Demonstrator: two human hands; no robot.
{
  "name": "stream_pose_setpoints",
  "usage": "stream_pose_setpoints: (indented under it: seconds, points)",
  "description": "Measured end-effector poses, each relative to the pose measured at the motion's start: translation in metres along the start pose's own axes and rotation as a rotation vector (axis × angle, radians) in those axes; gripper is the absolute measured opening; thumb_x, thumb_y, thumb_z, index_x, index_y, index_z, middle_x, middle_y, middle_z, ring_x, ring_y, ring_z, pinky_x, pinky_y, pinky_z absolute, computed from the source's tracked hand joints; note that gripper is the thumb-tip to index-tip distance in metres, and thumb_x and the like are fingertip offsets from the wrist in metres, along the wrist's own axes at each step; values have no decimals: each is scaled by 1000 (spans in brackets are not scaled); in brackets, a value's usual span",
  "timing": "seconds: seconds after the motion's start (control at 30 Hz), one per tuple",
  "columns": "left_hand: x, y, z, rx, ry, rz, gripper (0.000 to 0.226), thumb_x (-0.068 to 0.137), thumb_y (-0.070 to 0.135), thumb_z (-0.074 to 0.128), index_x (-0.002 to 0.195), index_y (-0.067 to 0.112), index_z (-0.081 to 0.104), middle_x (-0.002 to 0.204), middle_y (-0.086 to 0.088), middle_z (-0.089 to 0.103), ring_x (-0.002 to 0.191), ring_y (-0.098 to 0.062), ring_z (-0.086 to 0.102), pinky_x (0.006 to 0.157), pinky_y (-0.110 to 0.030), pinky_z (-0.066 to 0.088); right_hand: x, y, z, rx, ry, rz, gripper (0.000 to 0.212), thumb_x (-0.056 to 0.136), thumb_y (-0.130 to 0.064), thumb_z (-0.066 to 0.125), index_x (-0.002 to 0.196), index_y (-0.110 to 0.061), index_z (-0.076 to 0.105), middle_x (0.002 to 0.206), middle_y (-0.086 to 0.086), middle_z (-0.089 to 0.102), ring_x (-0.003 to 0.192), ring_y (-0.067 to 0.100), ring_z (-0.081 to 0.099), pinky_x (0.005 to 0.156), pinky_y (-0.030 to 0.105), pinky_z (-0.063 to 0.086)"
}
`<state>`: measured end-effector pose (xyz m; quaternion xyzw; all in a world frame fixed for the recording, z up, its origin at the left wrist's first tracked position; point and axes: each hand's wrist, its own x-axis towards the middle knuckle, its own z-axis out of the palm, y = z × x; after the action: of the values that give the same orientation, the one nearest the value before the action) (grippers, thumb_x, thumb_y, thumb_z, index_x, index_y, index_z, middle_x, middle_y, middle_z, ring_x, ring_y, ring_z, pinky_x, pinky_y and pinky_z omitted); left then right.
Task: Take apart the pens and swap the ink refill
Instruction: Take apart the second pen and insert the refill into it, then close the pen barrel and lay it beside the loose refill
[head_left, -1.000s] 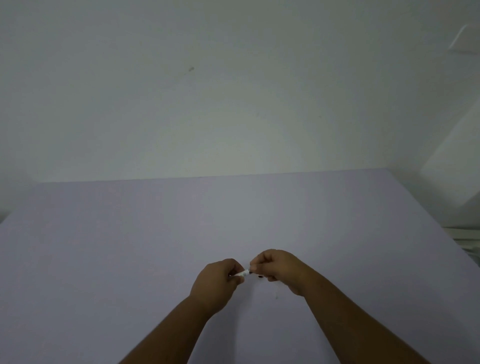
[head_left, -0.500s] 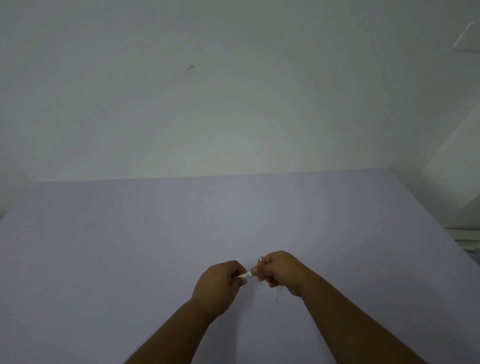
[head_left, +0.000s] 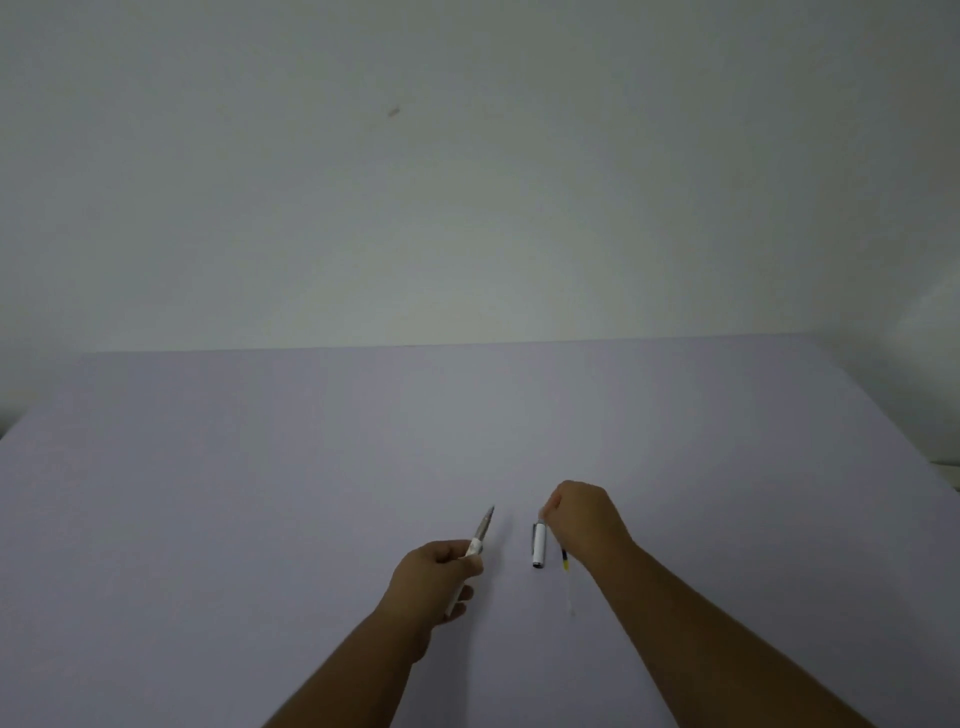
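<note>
My left hand (head_left: 434, 584) is closed around a white pen body (head_left: 474, 548), whose grey tip (head_left: 485, 522) sticks out and points away from me. My right hand (head_left: 587, 519) is a short way to the right, its fingertips pinching the far end of a white pen cap (head_left: 538, 545) with a clip. The cap's open end points toward me, just above or on the table; I cannot tell which. A thin ink refill (head_left: 566, 569), dark and yellow at its far end, lies on the table next to my right wrist, partly hidden by it.
Everything sits on a wide lilac table (head_left: 260, 467) that runs back to a plain pale wall (head_left: 467, 182). The table's right edge (head_left: 893, 415) slants away at the right.
My hands were together at the middle, both on the pen. They have pulled apart: the cap came off in my right hand and the pen body stayed in my left.
</note>
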<state>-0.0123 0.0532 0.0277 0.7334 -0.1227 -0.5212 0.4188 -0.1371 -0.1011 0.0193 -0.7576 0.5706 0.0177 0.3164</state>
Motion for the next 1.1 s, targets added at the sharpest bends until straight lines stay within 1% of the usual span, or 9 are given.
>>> stream_pose_setpoints:
  seconds: [0.07,0.13,0.27,0.43,0.57,0.67,0.7,0.83,1.1]
  points:
    - [1,-1,-2,-88,-31,-51,13,83,15,67,94,20,72,91,-6,71,77,-21,65,63,-28,55,3,0,15,-79,-11,32,13,81,-17,58,81,-6,66,95,13,71,88,28,68,66,28,48]
    - [2,-2,-2,-164,-57,-84,16,85,11,64,96,20,71,95,-7,71,81,-22,65,65,-30,56,6,2,27,-112,-1,67,5,77,-14,60,79,-9,59,98,14,70,89,29,68,70,31,53]
    - [3,-2,-1,-218,-77,-110,20,84,8,65,101,19,69,98,-10,71,80,-23,65,64,-31,55,8,5,44,-156,56,46,19,87,-20,51,102,-9,56,106,11,67,98,27,65,80,35,55]
    - [0,-3,2,-217,-108,-98,20,82,10,68,100,19,69,97,-7,73,80,-22,67,64,-29,54,1,9,49,-83,96,22,20,90,-22,47,101,-8,57,104,12,68,96,28,64,81,35,55]
    - [-5,-1,5,-203,-113,-88,20,83,9,68,101,16,68,101,-11,73,80,-23,67,62,-29,55,-7,6,41,133,109,28,21,87,-27,58,96,-8,62,94,11,68,88,27,66,76,33,52]
    - [-9,0,6,-198,-123,-81,21,82,8,70,101,16,67,101,-13,72,78,-24,69,61,-30,57,-8,0,22,434,45,24,34,88,-27,57,56,-19,58,63,6,63,56,19,60,62,29,46]
    - [-11,1,7,-197,-129,-80,21,82,8,70,101,15,67,101,-14,73,78,-24,69,62,-30,58,-10,-2,14,590,13,51,36,89,-25,57,53,-18,59,61,7,63,55,19,58,61,30,48]
    - [-17,5,11,-178,-173,-77,24,80,7,72,102,15,68,100,-15,73,76,-25,69,61,-30,59,-16,-16,-18,1149,-135,75,18,91,-14,57,75,-12,64,68,4,68,56,12,62,52,21,52]
    - [-33,13,19,-139,-268,-31,26,79,8,72,103,17,69,98,-14,73,75,-23,68,65,-31,58,-30,-20,-37,1109,-213,-23,2,86,-11,65,87,-10,65,85,8,73,69,16,68,60,23,53]
